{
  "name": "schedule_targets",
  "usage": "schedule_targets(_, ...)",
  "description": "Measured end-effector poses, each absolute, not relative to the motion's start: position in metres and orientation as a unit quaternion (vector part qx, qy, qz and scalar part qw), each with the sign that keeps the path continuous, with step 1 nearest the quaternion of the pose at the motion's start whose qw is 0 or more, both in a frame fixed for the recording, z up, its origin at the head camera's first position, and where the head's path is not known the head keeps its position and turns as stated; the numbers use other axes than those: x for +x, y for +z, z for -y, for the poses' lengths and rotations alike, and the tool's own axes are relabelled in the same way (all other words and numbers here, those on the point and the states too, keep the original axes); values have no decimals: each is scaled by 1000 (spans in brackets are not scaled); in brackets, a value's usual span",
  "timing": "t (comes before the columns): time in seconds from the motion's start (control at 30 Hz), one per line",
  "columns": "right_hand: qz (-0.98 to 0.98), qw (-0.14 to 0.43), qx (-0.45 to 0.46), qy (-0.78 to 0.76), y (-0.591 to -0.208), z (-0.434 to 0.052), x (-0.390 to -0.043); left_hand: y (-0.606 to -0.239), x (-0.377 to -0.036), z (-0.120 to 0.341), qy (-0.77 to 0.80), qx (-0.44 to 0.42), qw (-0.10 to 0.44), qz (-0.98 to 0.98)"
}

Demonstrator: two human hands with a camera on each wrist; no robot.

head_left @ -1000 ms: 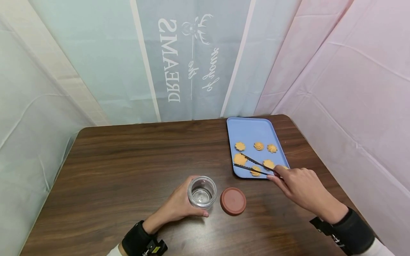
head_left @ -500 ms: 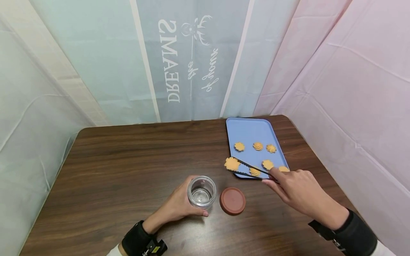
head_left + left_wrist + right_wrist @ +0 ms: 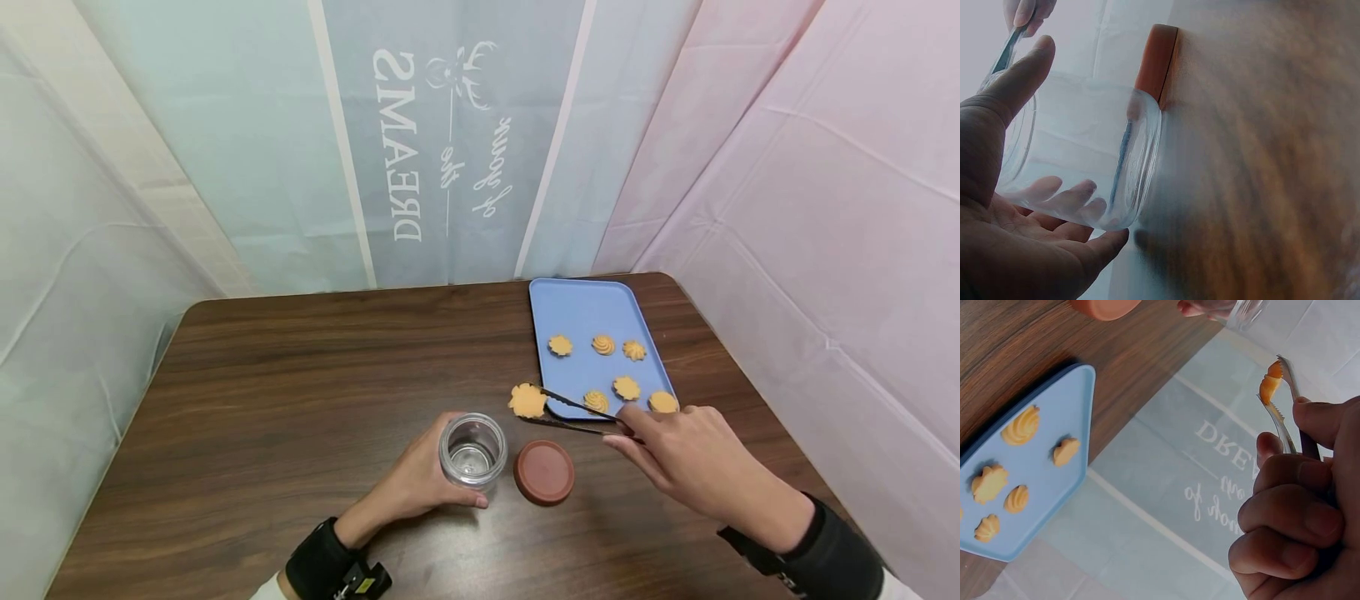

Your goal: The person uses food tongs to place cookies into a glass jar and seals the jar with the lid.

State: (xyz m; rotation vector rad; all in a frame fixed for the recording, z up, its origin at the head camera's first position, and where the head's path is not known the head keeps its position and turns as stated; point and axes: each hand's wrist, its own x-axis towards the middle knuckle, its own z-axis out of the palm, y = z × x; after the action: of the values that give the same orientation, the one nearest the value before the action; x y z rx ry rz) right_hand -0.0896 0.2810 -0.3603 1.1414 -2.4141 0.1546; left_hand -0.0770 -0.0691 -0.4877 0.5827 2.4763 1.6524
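My left hand (image 3: pixel 420 483) grips an open clear glass jar (image 3: pixel 472 450) that stands upright on the brown wooden table (image 3: pixel 300 392); the left wrist view shows my fingers curled round the jar (image 3: pixel 1079 169). My right hand (image 3: pixel 675 454) holds black tongs (image 3: pixel 573 412), and their tips pinch an orange flower-shaped cookie (image 3: pixel 527 401) in the air, just left of the blue tray (image 3: pixel 581 312) and up-right of the jar. In the right wrist view the cookie (image 3: pixel 1269 384) sits between the tongs (image 3: pixel 1285 419) tips.
A terracotta lid (image 3: pixel 544 472) lies flat on the table right of the jar. Several cookies (image 3: pixel 603 343) lie on the blue tray at the table's back right. Cloth backdrops stand close behind and to the right of the table.
The tongs closed on a cookie on the tray, lifted it, and carried it left off the tray toward the jar. My left hand and the jar stayed put.
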Motion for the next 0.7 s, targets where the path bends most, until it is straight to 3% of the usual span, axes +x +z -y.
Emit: schedule_targets(0.7, 874, 208, 435, 55, -355, -262, -80, -482, -77, 70, 562, 187, 73, -802)
